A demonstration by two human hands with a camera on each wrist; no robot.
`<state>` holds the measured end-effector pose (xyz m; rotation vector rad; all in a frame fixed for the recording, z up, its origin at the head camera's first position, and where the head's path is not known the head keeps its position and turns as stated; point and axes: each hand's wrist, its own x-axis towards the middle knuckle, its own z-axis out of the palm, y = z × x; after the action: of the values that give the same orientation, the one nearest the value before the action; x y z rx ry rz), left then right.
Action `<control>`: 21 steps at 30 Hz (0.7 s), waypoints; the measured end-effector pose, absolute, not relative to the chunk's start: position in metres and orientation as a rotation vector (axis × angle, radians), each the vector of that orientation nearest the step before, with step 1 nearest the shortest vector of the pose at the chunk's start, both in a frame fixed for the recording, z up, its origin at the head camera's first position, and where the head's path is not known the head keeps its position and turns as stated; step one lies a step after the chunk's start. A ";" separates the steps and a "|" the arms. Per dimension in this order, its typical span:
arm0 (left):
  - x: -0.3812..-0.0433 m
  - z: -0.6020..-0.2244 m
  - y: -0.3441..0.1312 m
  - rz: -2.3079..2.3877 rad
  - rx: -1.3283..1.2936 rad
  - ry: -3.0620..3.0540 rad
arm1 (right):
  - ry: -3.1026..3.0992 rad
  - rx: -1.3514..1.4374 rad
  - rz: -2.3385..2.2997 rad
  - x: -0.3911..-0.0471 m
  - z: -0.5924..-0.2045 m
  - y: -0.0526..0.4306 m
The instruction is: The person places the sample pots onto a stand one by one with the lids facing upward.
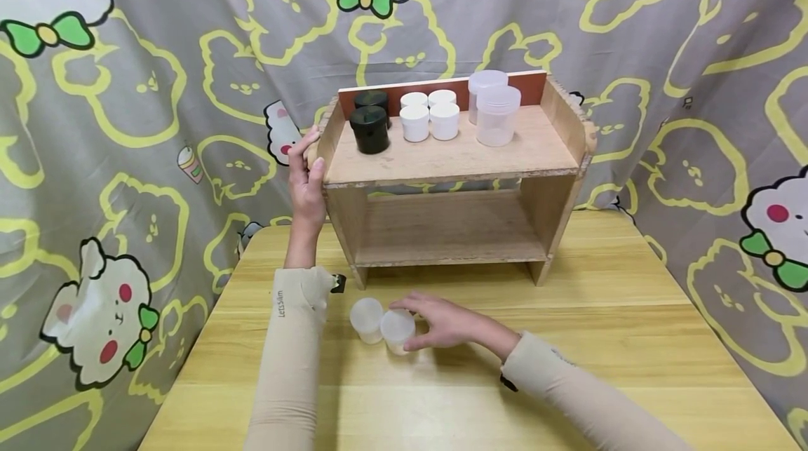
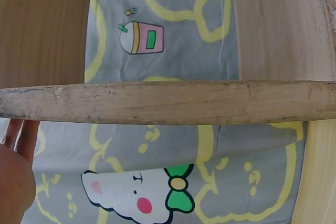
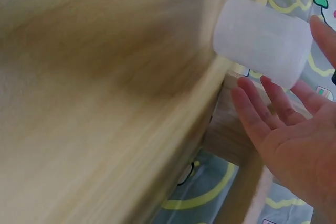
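Observation:
My left hand [image 1: 307, 188] grips the left side panel of a wooden two-tier shelf [image 1: 454, 174], near its top. Only part of that hand [image 2: 16, 182] shows in the left wrist view, beside a wooden bar of the shelf [image 2: 173, 102]. On the table, my right hand [image 1: 445, 321] holds a translucent plastic jar [image 1: 398, 328] between thumb and fingers. The right wrist view shows the same jar [image 3: 262, 40] upright, thumb on one side and fingertips of the right hand [image 3: 299, 135] on the other. A second translucent jar [image 1: 367, 318] stands right beside it, to the left.
The shelf's upper board carries black jars [image 1: 371, 132], several small white jars [image 1: 415, 123] and larger translucent jars [image 1: 499, 118], grouped from left to right. Below is a lower board [image 1: 448, 230]. A patterned grey curtain [image 1: 208, 51] hangs behind the wooden table [image 1: 568, 339].

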<state>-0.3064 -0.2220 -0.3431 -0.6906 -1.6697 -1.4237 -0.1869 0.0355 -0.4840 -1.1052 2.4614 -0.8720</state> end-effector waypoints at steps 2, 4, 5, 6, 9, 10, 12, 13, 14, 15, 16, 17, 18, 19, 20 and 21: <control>-0.307 -0.343 -0.222 -1.423 -0.692 -1.666 | 2.464 -1.103 -0.875 -0.187 -0.486 0.034; -0.307 -0.343 -0.221 -1.421 -0.692 -1.668 | 2.464 -1.097 -0.880 -0.187 -0.487 0.033; -0.307 -0.343 -0.221 -1.420 -0.689 -1.669 | 2.468 -1.096 -0.877 -0.188 -0.488 0.033; -0.307 -0.344 -0.221 -1.419 -0.685 -1.673 | 2.472 -1.095 -0.874 -0.188 -0.489 0.033; -0.307 -0.344 -0.221 -1.419 -0.674 -1.681 | 2.489 -1.105 -0.861 -0.189 -0.491 0.032; -0.307 -0.344 -0.220 -1.417 -0.671 -1.684 | 2.494 -1.109 -0.862 -0.189 -0.492 0.032; -0.307 -0.344 -0.220 -1.415 -0.669 -1.686 | 2.504 -1.113 -0.866 -0.189 -0.492 0.032; -0.308 -0.344 -0.220 -1.416 -0.671 -1.685 | 2.506 -1.114 -0.875 -0.189 -0.492 0.032; -0.308 -0.344 -0.221 -1.414 -0.672 -1.684 | 2.507 -1.114 -0.887 -0.189 -0.492 0.033; -0.308 -0.344 -0.221 -1.415 -0.676 -1.682 | 2.509 -1.111 -0.897 -0.190 -0.491 0.033; -0.308 -0.344 -0.221 -1.415 -0.677 -1.683 | 2.511 -1.111 -0.910 -0.190 -0.491 0.033; -0.308 -0.344 -0.222 -1.418 -0.678 -1.681 | 2.518 -1.111 -0.915 -0.191 -0.490 0.033; -0.308 -0.345 -0.222 -1.422 -0.679 -1.677 | 2.520 -1.114 -0.923 -0.191 -0.489 0.033; -0.309 -0.345 -0.223 -1.426 -0.680 -1.675 | 2.524 -1.118 -0.930 -0.192 -0.487 0.033; -0.308 -0.345 -0.223 -1.428 -0.680 -1.673 | 2.527 -1.126 -0.937 -0.193 -0.486 0.033; -0.308 -0.345 -0.224 -1.431 -0.679 -1.672 | 2.528 -1.134 -0.943 -0.194 -0.484 0.033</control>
<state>-0.3084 -0.2235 -0.3451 -0.6793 -1.6720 -1.4309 -0.1936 0.0326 -0.4839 -1.1340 2.5281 -0.9428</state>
